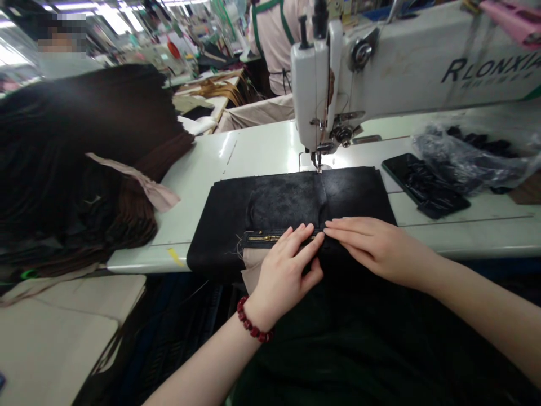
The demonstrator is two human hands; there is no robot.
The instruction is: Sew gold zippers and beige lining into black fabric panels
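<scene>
A black leather-like panel [224, 217] lies across the sewing machine's bed, its far edge under the presser foot [318, 162]. Set in its near part is a brass-toothed zipper [258, 238], with loose threads at the left end and beige lining cloth [252, 260] below. My left hand [287, 262] rests over the zipper, fingers stretched out and the thumb bent inward; a red bead bracelet circles the wrist. Just right of it, my right hand [376, 245] lies with straight fingers together on the panel. The two hands' fingertips nearly meet at the zipper's right part, which they partly hide.
The white sewing machine [393, 73] rises behind the panel. A tall stack of dark pieces [105, 113] stands left, with a beige strip [139, 177] on it. To the right lie a phone [399, 168] and a clear plastic bag [477, 149]. Another person [276, 39] is beyond the table.
</scene>
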